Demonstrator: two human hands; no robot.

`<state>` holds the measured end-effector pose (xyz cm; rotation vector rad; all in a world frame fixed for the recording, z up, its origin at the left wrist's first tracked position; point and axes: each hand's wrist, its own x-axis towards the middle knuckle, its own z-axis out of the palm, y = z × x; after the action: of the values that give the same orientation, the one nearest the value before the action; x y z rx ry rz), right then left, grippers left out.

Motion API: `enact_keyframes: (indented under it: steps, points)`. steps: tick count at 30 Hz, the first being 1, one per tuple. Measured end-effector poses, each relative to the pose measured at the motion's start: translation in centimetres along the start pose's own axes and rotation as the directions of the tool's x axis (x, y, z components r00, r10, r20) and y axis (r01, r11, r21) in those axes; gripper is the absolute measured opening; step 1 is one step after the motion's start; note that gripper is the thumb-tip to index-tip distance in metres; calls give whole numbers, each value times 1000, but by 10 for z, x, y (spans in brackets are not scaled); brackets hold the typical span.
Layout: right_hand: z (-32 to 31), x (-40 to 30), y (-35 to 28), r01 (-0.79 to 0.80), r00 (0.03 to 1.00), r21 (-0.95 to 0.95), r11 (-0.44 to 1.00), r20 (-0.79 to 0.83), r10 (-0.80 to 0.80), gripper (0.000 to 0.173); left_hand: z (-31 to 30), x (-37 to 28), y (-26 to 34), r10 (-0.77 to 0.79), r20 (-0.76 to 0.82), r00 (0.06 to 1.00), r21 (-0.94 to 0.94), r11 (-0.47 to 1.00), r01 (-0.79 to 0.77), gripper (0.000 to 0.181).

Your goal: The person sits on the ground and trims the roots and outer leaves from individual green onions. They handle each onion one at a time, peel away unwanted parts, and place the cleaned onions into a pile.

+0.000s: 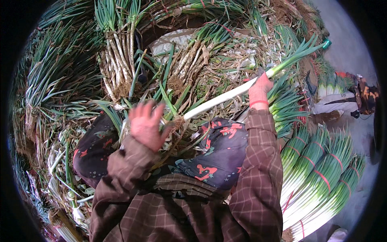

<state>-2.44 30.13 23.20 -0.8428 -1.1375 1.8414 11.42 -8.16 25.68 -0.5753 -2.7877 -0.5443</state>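
A long, clean white green onion [222,98] slants across the space above my knees, its leafy top up to the right and its brown roots [178,124] near my left hand. My right hand [260,87], with a red band at the wrist, grips the stalk just below the green leaves. My left hand [147,124] is blurred, its fingers spread, with nothing seen in it. Loose green leaves and peelings lie beneath it. Beyond the hands, a soil-stained bunch of green onions [189,60] rests on the litter.
Unpeeled bunches [119,57] stand upright ahead, and more onions [57,69] are piled at left. Clean, red-banded bundles [314,172] are stacked at right. Dry peelings [229,66] cover the ground. A person [338,101] with more onions is at the far right.
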Motion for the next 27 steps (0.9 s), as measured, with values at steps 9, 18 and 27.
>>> enact_keyframes:
  steps: [9, 18, 27]
  points:
    - [12, -51, -37, -366, 727, 161, 917, 664, 173, 10, 111, 42, 16, 192, 428, 883, -878, 319, 357, 61]
    - [22, -42, -23, -348, 799, 127, 929, 558, 224, 9, 107, 77, 53, 23, 406, 914, -819, -434, 375, 18]
    - [-19, 21, -5, -270, 843, 136, 953, 511, 166, 16, 145, -74, -72, 114, 949, 293, -106, 993, -45, 39]
